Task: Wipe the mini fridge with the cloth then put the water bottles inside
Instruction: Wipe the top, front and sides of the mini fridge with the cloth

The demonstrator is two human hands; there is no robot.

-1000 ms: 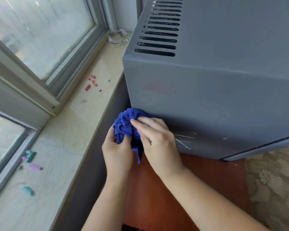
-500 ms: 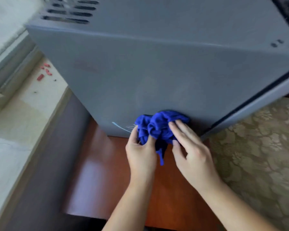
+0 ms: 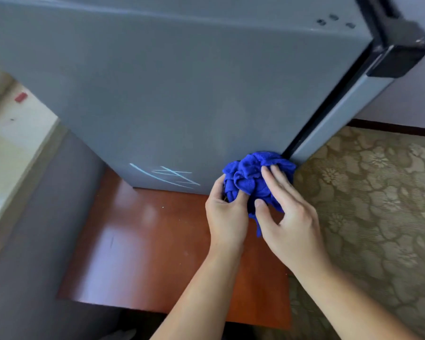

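Observation:
The grey mini fridge (image 3: pixel 182 94) fills the upper part of the head view, its side panel facing me and its door edge (image 3: pixel 334 119) at the right. A bunched blue cloth (image 3: pixel 253 175) is pressed against the panel's lower right corner, beside the door seam. My left hand (image 3: pixel 225 212) grips the cloth from the left and below. My right hand (image 3: pixel 287 217) lies on the cloth with fingers spread over it. Pale chalk-like scribbles (image 3: pixel 167 176) mark the panel low down, left of the cloth. No water bottles are in view.
The fridge stands on a glossy red-brown wooden top (image 3: pixel 142 241). A beige stone window sill (image 3: pixel 17 133) with a small red piece (image 3: pixel 20 97) lies at the left. Patterned beige carpet (image 3: pixel 378 217) covers the floor at the right.
Both hands have slid the cloth rightward along the bottom of the side panel, from its left corner past the scribbles to the door seam. My view has swung right with them.

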